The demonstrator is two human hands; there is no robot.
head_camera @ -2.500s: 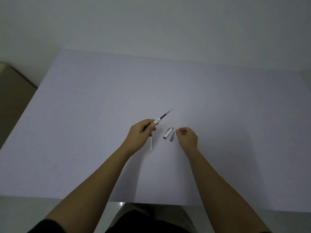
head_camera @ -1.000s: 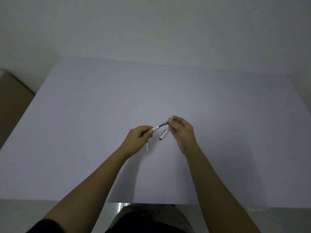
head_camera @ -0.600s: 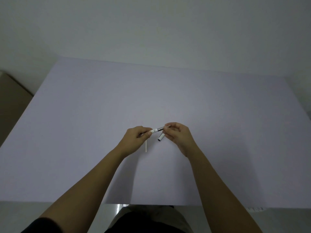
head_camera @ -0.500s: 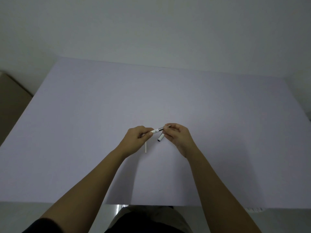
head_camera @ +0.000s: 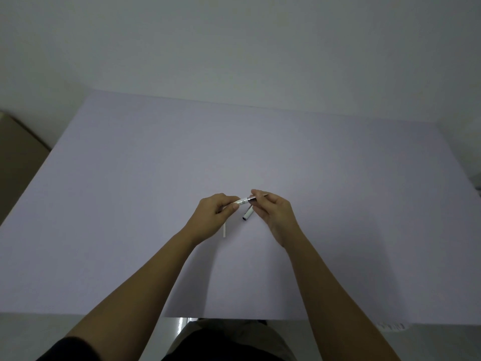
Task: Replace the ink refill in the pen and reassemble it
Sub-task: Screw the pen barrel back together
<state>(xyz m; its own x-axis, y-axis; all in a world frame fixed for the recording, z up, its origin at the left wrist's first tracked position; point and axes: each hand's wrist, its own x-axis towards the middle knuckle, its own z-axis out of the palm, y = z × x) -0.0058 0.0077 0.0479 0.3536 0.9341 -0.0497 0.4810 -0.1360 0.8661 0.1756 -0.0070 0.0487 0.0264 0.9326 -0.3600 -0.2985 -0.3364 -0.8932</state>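
My left hand (head_camera: 213, 216) grips the white pen barrel (head_camera: 242, 201), held just above the table and pointing to the right. My right hand (head_camera: 273, 211) pinches the dark grey tip cone (head_camera: 253, 199) against the barrel's front end, over the refill, whose point sticks out past my fingers. A white pen cap (head_camera: 247, 213) lies on the table just below the two hands. A thin white refill tube (head_camera: 224, 230) lies on the table under my left hand, partly hidden by it.
The work surface is a large pale lilac sheet (head_camera: 130, 204) covering the table. A brown box edge (head_camera: 15, 152) shows at the far left. My lap lies below the table's near edge.
My right hand picked the grey tip cone off the table, brought it to the refill's point and slid it down to the barrel. My left hand lowered the barrel closer to level.
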